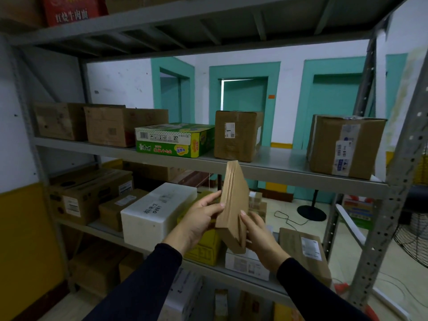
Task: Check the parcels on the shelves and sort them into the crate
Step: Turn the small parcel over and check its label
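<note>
A flat brown cardboard parcel (232,202) stands on edge in front of the grey metal shelves (278,174), held between both hands. My left hand (199,218) grips its left side with fingers curled onto the face. My right hand (259,235) holds its lower right edge, thumb on the front. Several parcels sit on the shelves: brown boxes (104,125), a green and yellow carton (176,140), a tall brown box (236,135), a taped box (345,144) and a white foam box (155,212). No crate is in view.
The lower shelf holds more brown cartons (85,195), a yellow box (206,249) and a labelled parcel (305,251). A red carton (71,10) sits on the top shelf. A perforated upright post (393,205) stands at the right, with a fan (414,232) beyond it.
</note>
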Motion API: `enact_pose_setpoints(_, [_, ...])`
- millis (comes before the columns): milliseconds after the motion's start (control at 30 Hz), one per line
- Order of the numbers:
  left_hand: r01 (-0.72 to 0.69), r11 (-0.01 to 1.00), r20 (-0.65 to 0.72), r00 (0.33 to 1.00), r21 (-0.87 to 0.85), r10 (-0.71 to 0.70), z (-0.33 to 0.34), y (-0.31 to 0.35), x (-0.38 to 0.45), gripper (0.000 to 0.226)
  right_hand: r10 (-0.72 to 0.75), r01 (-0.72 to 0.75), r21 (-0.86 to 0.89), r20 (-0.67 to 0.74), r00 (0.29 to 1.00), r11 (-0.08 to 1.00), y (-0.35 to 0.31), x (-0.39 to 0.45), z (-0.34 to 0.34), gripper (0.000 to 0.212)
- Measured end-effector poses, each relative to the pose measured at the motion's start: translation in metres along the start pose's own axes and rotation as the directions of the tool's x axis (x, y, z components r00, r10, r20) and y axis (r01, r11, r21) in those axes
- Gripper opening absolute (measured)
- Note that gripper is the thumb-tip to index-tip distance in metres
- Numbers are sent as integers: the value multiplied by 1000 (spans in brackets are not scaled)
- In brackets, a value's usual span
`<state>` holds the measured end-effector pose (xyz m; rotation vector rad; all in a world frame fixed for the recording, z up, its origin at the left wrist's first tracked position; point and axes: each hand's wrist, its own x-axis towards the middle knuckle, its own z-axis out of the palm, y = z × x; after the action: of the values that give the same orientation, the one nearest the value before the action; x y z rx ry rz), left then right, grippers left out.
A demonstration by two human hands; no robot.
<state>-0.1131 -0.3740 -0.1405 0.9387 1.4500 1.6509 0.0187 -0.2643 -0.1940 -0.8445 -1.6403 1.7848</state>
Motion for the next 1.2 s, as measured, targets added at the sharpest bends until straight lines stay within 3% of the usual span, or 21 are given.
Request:
enact_pose_setpoints(67, [4, 999, -58, 998, 38, -2, -7, 1, 2, 35, -9, 8, -10, -114, 993, 1000, 1, 4, -7, 71])
enact_pose_setpoints(133, [11, 993, -103, 995, 121, 2, -15, 0, 4, 36, -14, 11, -15, -173, 985, 1000, 1, 5, -13, 61])
enact_pose_setpoints(233, [18, 964, -159, 987, 265, 25, -22, -4, 5, 40, -46, 44, -19, -165, 985, 999, -3, 2, -16, 45])
enact_pose_setpoints(467, [55, 904, -191, 981, 424, 30, -21, -4, 9, 48, -154, 157, 8, -151, 976, 988, -8, 2, -27, 46])
enact_pose_setpoints(567, [96, 953, -205, 978, 287, -37, -14, -2, 16, 44, -190, 189, -15, -129, 973, 982, -10, -1, -33, 39])
enact_pose_setpoints(667, [129, 991, -213, 970, 29, -120, -6, 1, 21, 39, -170, 180, 64, -131, 977, 982, -12, -2, -42, 30])
enact_pose_setpoints(733, [135, 988, -167, 975, -71, -145, 1, 4, 24, 46, -147, 161, 112, -126, 981, 980, -13, -4, -49, 40])
enact_pose_setpoints(900, [154, 977, -54, 985, -150, -164, 24, 13, 30, 41, -182, 192, 91, -102, 978, 977, -19, -8, -72, 49])
enact_pose_setpoints(1033, [50, 991, -7, 999, -121, -51, 53, 21, 38, 38, -276, 275, -25, -43, 960, 961, -27, -10, -95, 43])
enact_pose_setpoints(1200, [-54, 997, -57, 997, -57, 51, 86, 23, 52, 37, -393, 378, -244, -16, 919, 893, -40, -12, -131, 87])
